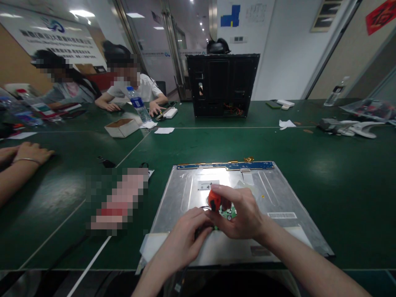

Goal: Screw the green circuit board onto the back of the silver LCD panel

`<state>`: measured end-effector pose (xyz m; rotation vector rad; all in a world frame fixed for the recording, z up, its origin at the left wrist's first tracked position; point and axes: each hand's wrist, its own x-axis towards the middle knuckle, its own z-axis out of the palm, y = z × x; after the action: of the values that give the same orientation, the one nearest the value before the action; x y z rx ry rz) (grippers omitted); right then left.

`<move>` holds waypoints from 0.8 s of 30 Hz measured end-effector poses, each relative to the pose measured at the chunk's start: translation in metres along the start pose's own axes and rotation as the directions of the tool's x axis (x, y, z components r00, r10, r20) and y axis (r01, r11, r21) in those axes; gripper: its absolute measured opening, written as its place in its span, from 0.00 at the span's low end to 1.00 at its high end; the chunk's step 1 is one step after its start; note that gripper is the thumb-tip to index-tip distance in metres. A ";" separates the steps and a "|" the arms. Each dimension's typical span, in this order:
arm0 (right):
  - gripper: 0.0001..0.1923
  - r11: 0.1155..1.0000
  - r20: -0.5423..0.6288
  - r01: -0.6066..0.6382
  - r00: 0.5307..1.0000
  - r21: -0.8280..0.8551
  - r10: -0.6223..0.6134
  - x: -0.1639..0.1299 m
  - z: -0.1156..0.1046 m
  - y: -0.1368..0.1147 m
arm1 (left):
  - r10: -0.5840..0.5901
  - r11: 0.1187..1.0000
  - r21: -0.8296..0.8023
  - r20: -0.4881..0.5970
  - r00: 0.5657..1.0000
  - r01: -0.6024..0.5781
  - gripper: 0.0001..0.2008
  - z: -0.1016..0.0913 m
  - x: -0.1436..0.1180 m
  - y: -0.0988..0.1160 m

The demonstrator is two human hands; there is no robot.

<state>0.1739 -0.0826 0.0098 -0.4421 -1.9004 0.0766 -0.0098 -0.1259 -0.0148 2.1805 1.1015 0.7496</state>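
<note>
A silver display panel [278,194] lies flat on the green table [340,165], with a blue circuit strip [225,166] along its far edge. My right hand [241,214] grips an orange-handled screwdriver [213,199] held upright over a small green circuit board [229,213] on the panel. My left hand [185,235] rests beside it, fingertips pressing at the board's left edge. The screwdriver's tip is hidden by my fingers.
A black monitor housing [222,84] stands at the table's far side. Two people sit at the back left near a water bottle [137,103] and a white box [121,127]. Another person's arm [18,165] lies at the left. White plastic parts [355,128] sit far right.
</note>
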 end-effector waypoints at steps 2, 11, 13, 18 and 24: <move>0.20 1.000 0.007 0.001 1.000 0.016 -0.001 0.001 0.000 0.000 | 0.000 1.000 0.003 -0.005 1.000 0.000 0.07 0.001 0.000 0.000; 0.25 0.997 0.018 0.048 0.999 0.068 -0.049 0.004 -0.003 -0.002 | -0.002 1.000 0.013 0.035 0.999 0.002 0.08 -0.001 0.000 -0.003; 0.25 0.998 0.009 0.040 0.999 0.043 -0.041 0.004 -0.003 -0.002 | -0.001 1.000 0.014 0.040 0.999 0.000 0.08 -0.001 0.000 -0.003; 0.23 0.999 0.002 0.035 0.999 0.035 -0.035 0.003 -0.002 -0.003 | -0.003 1.000 0.012 0.024 1.000 0.003 0.08 0.000 -0.001 -0.003; 0.22 0.998 0.012 0.042 0.999 0.047 -0.043 0.004 -0.002 -0.002 | -0.019 1.000 0.008 0.011 1.000 0.019 0.07 0.001 -0.002 -0.005</move>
<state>0.1738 -0.0832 0.0147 -0.3699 -1.9160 0.0956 -0.0127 -0.1252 -0.0193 2.1756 1.1198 0.7245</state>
